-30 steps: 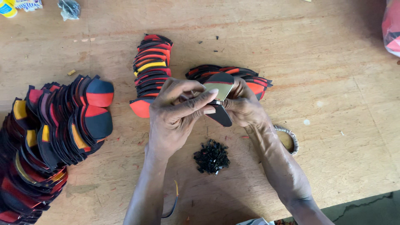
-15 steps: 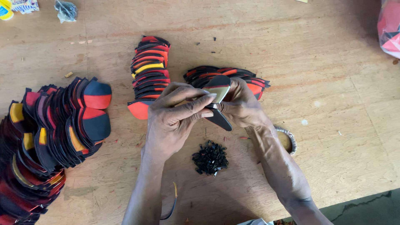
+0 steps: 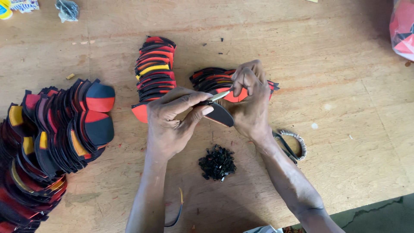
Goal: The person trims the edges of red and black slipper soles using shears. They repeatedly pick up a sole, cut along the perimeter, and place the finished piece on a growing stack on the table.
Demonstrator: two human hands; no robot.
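Head view looks down on a wooden tabletop [image 3: 345, 64]. Far left, a big pile [image 3: 47, 142] of flat shaped pieces lies fanned out. They are black, red and yellow. At the top left corner sit a small yellow thing [image 3: 5, 8] and a crumpled dark bag [image 3: 67, 9].

Next comes a short row [image 3: 154, 71] of the same kind of pieces, standing on edge. It runs from the top down toward the left hand [image 3: 170, 123]. That hand is closed, with thumb and fingers pinched on a dark piece [image 3: 220, 114]. The dark piece is held up above the tabletop, between the two hands.

Below the hands lies a little heap of tiny black bits [image 3: 217, 162]. A thin wire [image 3: 177, 213] lies near the left arm, close to the bottom edge.

The right hand [image 3: 248, 101] is curled shut too. Its fingers pinch a thin pale strip [image 3: 220, 96] at the top of the dark piece. Both hands touch the piece. Behind the right hand lies another small fan of pieces [image 3: 211, 77], black and red.

Just right of the right wrist, scissors [image 3: 293, 144] with wrapped handles lie flat on the tabletop. Far right, at the top corner, a red bag [image 3: 403, 26] pokes into view.
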